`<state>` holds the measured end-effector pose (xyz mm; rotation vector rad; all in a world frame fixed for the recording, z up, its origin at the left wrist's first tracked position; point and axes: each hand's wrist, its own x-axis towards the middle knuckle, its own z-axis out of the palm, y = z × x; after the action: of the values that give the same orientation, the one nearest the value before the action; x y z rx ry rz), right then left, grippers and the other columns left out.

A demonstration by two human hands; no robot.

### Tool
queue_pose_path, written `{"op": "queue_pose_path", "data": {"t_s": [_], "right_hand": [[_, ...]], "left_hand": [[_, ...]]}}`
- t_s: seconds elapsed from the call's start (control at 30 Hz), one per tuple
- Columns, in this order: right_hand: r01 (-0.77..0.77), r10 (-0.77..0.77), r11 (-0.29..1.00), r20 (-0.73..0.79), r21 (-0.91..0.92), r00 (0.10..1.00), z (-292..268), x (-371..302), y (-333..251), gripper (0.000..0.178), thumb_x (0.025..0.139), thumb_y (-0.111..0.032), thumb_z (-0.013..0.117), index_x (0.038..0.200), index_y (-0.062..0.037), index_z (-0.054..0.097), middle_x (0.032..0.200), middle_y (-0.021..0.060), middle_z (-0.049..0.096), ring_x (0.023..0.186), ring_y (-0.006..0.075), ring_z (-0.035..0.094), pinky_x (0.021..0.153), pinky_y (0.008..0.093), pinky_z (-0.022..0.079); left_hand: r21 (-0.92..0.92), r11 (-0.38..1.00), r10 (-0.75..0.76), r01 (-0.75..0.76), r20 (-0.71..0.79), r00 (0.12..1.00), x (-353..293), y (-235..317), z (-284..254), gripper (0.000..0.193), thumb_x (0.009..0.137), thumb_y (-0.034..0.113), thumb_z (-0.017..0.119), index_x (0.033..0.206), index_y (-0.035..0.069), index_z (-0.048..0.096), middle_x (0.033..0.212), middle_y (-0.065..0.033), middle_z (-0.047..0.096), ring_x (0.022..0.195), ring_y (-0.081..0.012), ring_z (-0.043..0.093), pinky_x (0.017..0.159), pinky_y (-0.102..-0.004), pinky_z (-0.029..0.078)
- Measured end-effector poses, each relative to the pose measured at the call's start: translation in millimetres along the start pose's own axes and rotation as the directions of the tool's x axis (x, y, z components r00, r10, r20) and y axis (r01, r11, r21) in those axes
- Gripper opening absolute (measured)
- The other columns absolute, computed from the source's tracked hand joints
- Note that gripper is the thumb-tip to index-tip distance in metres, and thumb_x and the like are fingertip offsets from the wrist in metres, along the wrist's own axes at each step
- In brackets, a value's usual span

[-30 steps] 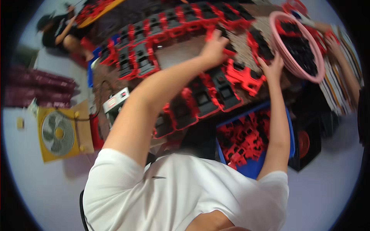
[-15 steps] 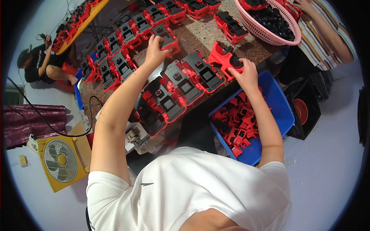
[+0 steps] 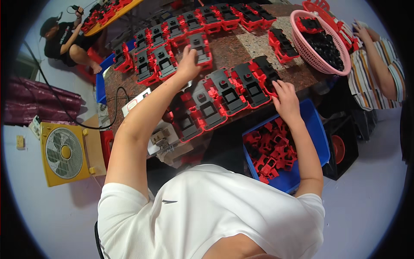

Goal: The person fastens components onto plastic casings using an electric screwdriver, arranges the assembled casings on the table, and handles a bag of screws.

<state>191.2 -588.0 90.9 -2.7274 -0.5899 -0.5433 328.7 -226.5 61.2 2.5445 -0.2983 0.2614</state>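
My right hand [image 3: 286, 100] grips the near end of a red-and-black plastic unit [image 3: 264, 69], black face up, at the right end of the front row. Beside it along the table's near edge stand several like units [image 3: 227, 93], each a red body under a black top with a square window. Farther back, my left hand [image 3: 189, 64] holds the side of another red-and-black unit [image 3: 201, 45], with fingers and thumb around its edge. Its fingertips partly cover that unit.
A blue bin [image 3: 313, 129] of red parts [image 3: 271, 149] sits below the table's right edge. A pink basket [image 3: 317, 58] holds black parts. More units line the back of the stone table [image 3: 233, 45]. A co-worker's striped sleeve [image 3: 392, 77] is at right; another person sits far left.
The unit in my right hand has turned from tilted, red side showing, to black face up at the row's end. My left hand stays at the same unit. The whole view has shifted.
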Motion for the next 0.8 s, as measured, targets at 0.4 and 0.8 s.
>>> {"op": "queue_pose_path", "data": {"t_s": [0.4,0.8], "right_hand": [[-0.203,0.178,0.967,-0.162,-0.154,0.971,7,118,127,0.058,0.076,-0.034,0.070,0.125,-0.0090,0.052,0.118,0.0178,0.057,0.107,0.0377,0.054,0.093,0.0455,0.043],[-0.310,0.365,0.910,0.182,-0.275,0.913,75,207,36,0.065,0.071,-0.029,0.062,0.132,-0.0174,0.044,0.112,0.0182,0.060,0.105,0.0375,0.057,0.088,0.0512,0.047]], "left_hand": [[0.306,0.859,-0.324,0.411,-0.297,0.898,1,-62,-115,0.048,0.073,0.025,0.068,0.111,0.001,0.051,0.112,-0.0218,0.054,0.103,-0.0388,0.054,0.089,-0.0459,0.045],[-0.270,0.622,-0.688,0.735,0.261,0.677,-33,-110,-129,0.079,0.067,0.029,0.083,0.129,0.006,0.039,0.109,-0.0123,0.059,0.094,-0.0196,0.060,0.077,-0.0361,0.051]]}}
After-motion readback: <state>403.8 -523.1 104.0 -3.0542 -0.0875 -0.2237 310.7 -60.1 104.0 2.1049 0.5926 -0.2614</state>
